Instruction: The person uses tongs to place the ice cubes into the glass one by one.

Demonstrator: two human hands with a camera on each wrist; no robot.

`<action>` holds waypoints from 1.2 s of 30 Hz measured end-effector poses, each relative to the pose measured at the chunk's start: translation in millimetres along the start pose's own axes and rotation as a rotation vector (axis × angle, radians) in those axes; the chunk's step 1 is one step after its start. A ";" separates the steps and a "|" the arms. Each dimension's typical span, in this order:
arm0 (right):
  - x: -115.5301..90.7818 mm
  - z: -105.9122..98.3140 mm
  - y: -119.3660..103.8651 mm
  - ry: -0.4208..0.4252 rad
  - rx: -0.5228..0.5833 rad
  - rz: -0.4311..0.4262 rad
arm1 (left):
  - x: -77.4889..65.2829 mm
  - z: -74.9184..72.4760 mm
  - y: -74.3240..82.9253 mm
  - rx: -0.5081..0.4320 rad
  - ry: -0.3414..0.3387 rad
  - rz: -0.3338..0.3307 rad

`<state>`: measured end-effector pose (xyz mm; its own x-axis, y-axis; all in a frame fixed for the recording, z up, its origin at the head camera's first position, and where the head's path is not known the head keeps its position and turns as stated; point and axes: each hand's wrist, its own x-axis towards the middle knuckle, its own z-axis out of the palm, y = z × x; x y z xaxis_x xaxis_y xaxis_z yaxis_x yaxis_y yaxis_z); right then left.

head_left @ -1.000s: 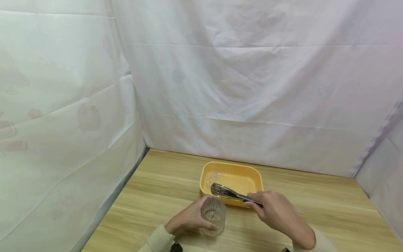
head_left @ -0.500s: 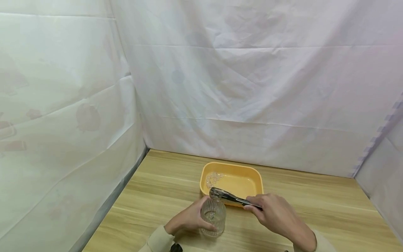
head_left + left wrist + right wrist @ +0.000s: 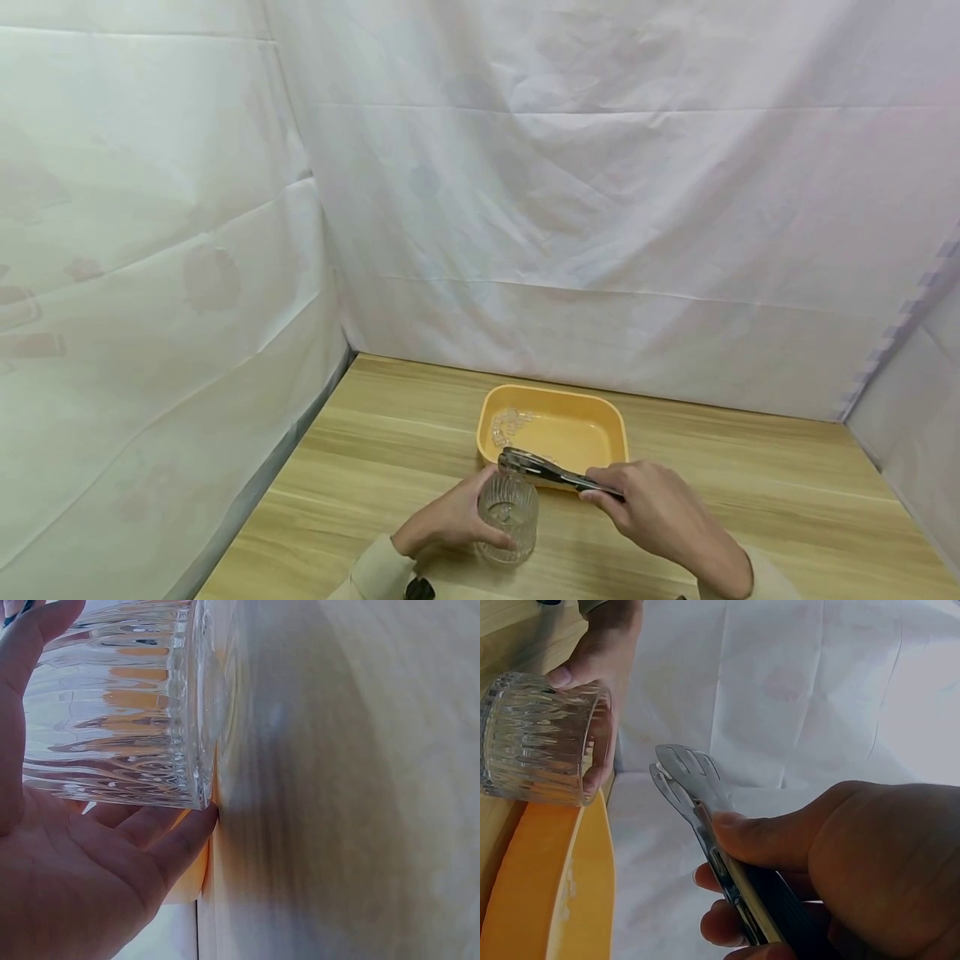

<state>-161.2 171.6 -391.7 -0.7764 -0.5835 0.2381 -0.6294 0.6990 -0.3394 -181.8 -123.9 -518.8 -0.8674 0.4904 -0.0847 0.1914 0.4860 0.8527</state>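
My left hand [image 3: 450,515] holds a clear ribbed drinking glass [image 3: 523,533], thumb on the near side and fingers behind. The left wrist view shows the glass [image 3: 112,720] upright, its base at the wooden tabletop. In my right hand [image 3: 663,512] are metal tongs [image 3: 551,472] with dark handles, squeezed between thumb and fingers. Their slotted heads hang above the glass's far rim, near the tray's front edge. In the right wrist view the tongs [image 3: 697,776] are nearly closed; whether a clear piece sits between the heads, I cannot tell.
A yellow tray [image 3: 617,417] stands just behind the glass. Small clear pieces [image 3: 508,423] lie at its left end, several of them. The wooden table [image 3: 405,417] meets white cloth [image 3: 600,208] at the back and sides.
The tongs have come slightly nearer the glass, from over the tray, and their heads look narrower. My left hand and the glass have stayed put.
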 end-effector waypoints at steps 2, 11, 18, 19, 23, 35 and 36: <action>-0.1 0.7 0.0 0.003 -0.011 -0.002 | -0.4 0.5 0.7 0.005 0.005 -0.006; -0.5 0.8 0.9 0.021 -0.041 -0.002 | -0.2 -0.2 2.0 0.004 0.010 -0.005; -1.6 -0.9 2.4 0.030 -0.034 0.009 | -0.3 0.0 -1.0 -0.003 0.003 0.017; -1.7 -1.3 2.6 0.026 -0.031 0.016 | -0.3 0.0 -1.3 -0.008 0.002 0.017; -0.2 -1.3 4.1 0.021 -0.021 0.047 | 0.1 -0.3 -2.3 -0.029 -0.011 0.026; 8.3 0.3 17.4 0.031 0.071 0.194 | 1.5 -0.3 -3.5 -0.050 -0.025 0.036; 9.4 0.6 18.9 0.028 0.076 0.217 | 1.6 -0.4 -3.3 -0.049 -0.024 0.033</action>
<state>-180.3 179.2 -396.4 -0.8944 -0.4108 0.1768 -0.4445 0.7732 -0.4523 -184.0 -125.0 -521.5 -0.8494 0.5234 -0.0682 0.1965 0.4336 0.8794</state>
